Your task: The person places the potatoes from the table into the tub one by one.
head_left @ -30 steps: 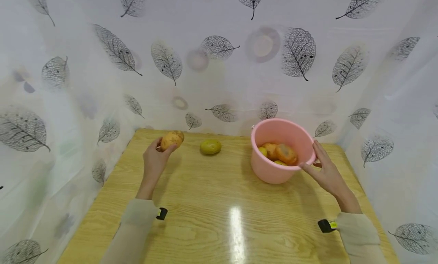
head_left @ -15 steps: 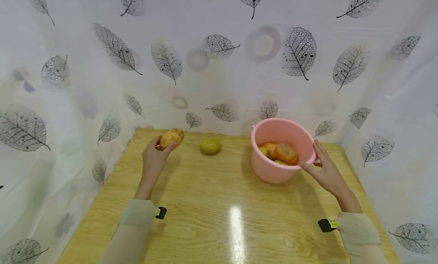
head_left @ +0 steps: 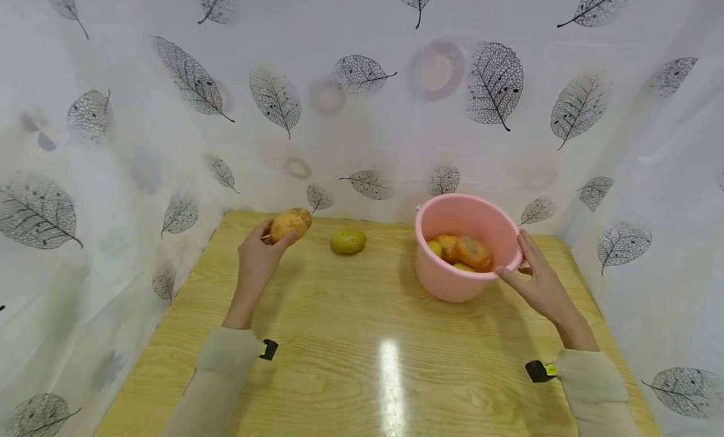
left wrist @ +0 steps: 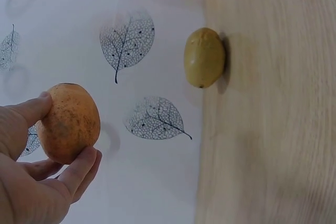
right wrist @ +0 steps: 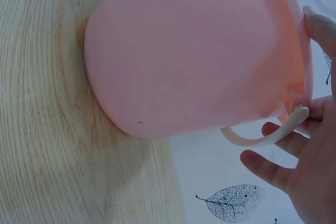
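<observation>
My left hand point(head_left: 261, 254) holds a tan potato point(head_left: 291, 224) with brown blemishes, raised over the back left of the table. In the left wrist view, the thumb and fingertips pinch this potato point(left wrist: 71, 123) from opposite sides. A yellow-green oval fruit point(head_left: 348, 241) lies by the table's back edge, right of that hand. At the right, my right hand point(head_left: 540, 285) holds the rim of a pink bucket point(head_left: 452, 286). Several potatoes point(head_left: 474, 253) and yellowish pieces point(head_left: 435, 248) lie inside. The right wrist view shows the fingers around the bucket's pale handle point(right wrist: 268, 136), the lower ones spread apart.
The wooden table point(head_left: 339, 361) ends at a translucent curtain point(head_left: 362, 129) printed with dark leaves, which hangs along the back and both sides. A light reflection crosses the table's front. Black wrist cameras sit at both cuffs.
The left hand has moved slightly up and to the right with the potato, turning it a little. The right hand, the bucket and the yellow-green fruit stay in place.
</observation>
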Demonstrator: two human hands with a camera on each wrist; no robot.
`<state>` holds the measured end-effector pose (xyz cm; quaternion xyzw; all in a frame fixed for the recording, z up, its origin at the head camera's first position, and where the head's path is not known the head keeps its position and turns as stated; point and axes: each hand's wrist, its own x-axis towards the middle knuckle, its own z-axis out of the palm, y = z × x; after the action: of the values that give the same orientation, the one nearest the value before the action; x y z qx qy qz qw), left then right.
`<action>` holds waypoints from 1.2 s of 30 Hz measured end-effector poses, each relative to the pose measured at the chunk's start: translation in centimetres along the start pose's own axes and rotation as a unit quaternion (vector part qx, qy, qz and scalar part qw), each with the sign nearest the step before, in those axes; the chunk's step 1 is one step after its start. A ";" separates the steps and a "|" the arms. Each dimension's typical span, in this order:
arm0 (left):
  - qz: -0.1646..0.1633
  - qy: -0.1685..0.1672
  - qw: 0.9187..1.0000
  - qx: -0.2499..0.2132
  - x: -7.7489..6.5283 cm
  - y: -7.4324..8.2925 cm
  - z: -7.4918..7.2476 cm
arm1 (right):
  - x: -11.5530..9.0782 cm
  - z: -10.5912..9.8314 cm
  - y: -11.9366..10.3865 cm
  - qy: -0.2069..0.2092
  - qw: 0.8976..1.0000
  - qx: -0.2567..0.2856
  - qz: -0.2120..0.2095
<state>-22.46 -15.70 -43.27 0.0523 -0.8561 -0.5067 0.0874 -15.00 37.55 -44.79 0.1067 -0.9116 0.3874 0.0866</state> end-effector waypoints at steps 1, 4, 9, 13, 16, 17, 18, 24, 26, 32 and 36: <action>-0.001 -0.002 1.000 -0.002 0.0 0.1 0.1 | 0.0 0.0 0.0 0.000 1.000 0.000 0.000; 0.004 -0.012 1.000 -0.009 0.0 0.5 0.3 | 0.0 0.0 0.0 -0.001 1.000 -0.002 0.001; 0.014 -0.026 0.999 -0.019 0.0 1.2 0.9 | 0.1 0.0 -0.1 -0.002 1.000 -0.003 0.005; 0.018 -0.038 0.999 -0.020 -0.1 1.8 1.4 | 0.1 -0.1 0.0 -0.003 1.000 -0.005 0.002; 0.019 -0.044 0.998 -0.026 -0.2 2.3 1.8 | 0.1 -0.1 0.1 -0.003 1.000 -0.004 0.002; 0.020 -0.046 0.998 -0.030 -0.2 2.4 2.0 | 0.1 -0.1 0.1 -0.003 1.000 -0.004 0.002; 0.020 -0.048 0.998 -0.034 -0.3 2.6 2.2 | 0.1 -0.1 0.1 -0.003 1.000 -0.004 0.003; 0.028 -0.067 0.996 -0.045 -0.6 3.8 3.1 | 0.1 -0.1 0.0 -0.005 1.000 -0.003 0.007; 0.030 -0.072 0.996 -0.047 -0.7 4.1 3.3 | 0.1 -0.1 -0.1 -0.005 1.000 -0.003 0.006; 0.037 -0.088 0.994 -0.051 -0.8 5.0 4.1 | 0.2 -0.1 -0.1 -0.003 1.000 -0.002 0.004; 0.044 -0.098 0.993 -0.050 -1.0 5.7 4.5 | 0.2 -0.1 0.0 -0.004 1.000 -0.001 0.004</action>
<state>-22.44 -8.92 -40.52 -0.0392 -0.8357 -0.5471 0.0278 -15.15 37.64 -44.67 0.1044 -0.9127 0.3868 0.0809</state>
